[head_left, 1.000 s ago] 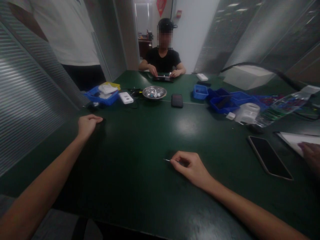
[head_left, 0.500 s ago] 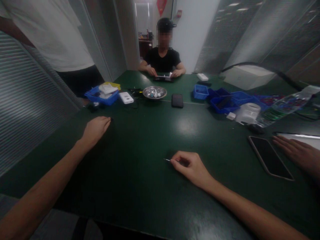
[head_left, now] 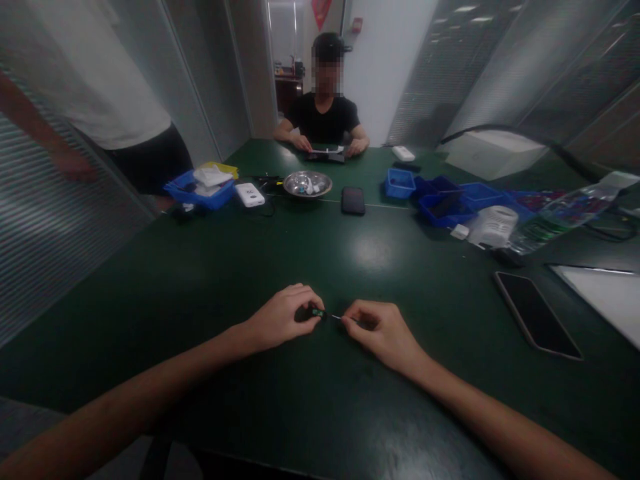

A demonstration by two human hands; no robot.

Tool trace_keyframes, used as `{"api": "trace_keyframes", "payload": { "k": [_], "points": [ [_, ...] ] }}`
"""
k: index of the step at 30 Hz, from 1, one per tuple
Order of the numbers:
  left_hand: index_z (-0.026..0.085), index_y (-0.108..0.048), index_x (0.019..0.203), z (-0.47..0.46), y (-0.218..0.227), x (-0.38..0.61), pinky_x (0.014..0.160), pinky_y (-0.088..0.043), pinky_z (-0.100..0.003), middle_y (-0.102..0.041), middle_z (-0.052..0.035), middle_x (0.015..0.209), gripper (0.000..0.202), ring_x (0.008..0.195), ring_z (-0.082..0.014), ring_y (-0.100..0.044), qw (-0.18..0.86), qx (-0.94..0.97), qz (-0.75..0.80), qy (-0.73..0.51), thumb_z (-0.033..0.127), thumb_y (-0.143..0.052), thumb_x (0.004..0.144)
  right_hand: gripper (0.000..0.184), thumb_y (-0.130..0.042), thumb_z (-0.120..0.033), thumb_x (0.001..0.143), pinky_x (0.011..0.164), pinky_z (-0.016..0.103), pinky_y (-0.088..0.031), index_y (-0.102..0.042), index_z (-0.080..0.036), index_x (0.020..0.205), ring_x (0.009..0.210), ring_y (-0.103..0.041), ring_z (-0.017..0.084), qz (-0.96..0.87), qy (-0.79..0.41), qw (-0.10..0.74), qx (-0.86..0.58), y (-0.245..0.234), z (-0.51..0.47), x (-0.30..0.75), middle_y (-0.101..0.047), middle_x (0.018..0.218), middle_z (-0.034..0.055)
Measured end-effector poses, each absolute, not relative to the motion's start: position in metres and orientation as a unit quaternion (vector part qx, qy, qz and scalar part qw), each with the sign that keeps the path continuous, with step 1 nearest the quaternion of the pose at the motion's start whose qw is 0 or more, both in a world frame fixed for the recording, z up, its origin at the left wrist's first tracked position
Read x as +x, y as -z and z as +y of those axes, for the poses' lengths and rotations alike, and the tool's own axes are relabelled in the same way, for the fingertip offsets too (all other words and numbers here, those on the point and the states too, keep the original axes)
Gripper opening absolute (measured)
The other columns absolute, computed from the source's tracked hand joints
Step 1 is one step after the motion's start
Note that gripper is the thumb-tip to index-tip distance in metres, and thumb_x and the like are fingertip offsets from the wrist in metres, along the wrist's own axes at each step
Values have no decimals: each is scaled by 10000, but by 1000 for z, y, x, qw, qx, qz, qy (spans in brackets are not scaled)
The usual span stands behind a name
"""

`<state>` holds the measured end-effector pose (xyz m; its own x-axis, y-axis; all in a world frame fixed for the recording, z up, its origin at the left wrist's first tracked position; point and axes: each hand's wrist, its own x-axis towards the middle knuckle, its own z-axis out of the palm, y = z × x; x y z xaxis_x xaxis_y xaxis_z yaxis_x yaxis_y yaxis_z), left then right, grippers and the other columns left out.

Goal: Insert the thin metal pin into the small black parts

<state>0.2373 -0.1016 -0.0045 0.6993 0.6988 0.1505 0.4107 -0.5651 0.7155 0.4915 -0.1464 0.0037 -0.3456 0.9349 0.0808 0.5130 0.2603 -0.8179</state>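
Near the middle of the green table [head_left: 280, 407], my left hand [head_left: 287, 315] pinches a small dark piece with a green part [head_left: 318, 312] that looks like a circuit board. Close on its right, my right hand [head_left: 383, 330] is closed on a thin silver pin-like rod [head_left: 335, 317], whose far end points left at the dark piece. Whether the rod touches the piece is too small to tell. Both hands stay low over the table top, thumb against fingers.
Farther back stand a metal bowl [head_left: 307, 185] of small parts, a black case [head_left: 353, 201], a white power bank [head_left: 250, 195] and blue trays [head_left: 400, 184]. To the right lie a phone [head_left: 537, 313] and a plastic bottle [head_left: 565, 217]. A person [head_left: 325, 120] sits opposite; another [head_left: 115, 87] stands left.
My left hand has come from the left to the middle with the small dark piece, beside the rod. My right hand has hardly moved. Another person's hand has left the right side.
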Motion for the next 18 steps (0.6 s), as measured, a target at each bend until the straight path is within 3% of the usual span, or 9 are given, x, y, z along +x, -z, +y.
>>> {"api": "trace_keyframes", "payload": {
  "k": [5,18],
  "points": [
    [228,-694,1104,-102,7,237,859,-473,-363,-679,-70,1053,166,966,-221,-598,335,859,317,-220,266,-644,950,193,-629,-269,937,544,233,-418,-745,-179,811,578,-593,128,-746,-359,277,-488,-5,-144,491,-687,675,-9],
    [226,-685,1121,-104,6,243,917,-445,-362,-684,-56,1056,162,1026,-223,-601,327,875,286,-211,268,-657,967,200,-630,-267,955,607,254,-425,-737,-176,813,651,-614,148,-755,-356,286,-471,-6,-144,483,-701,734,5]
  ]
}}
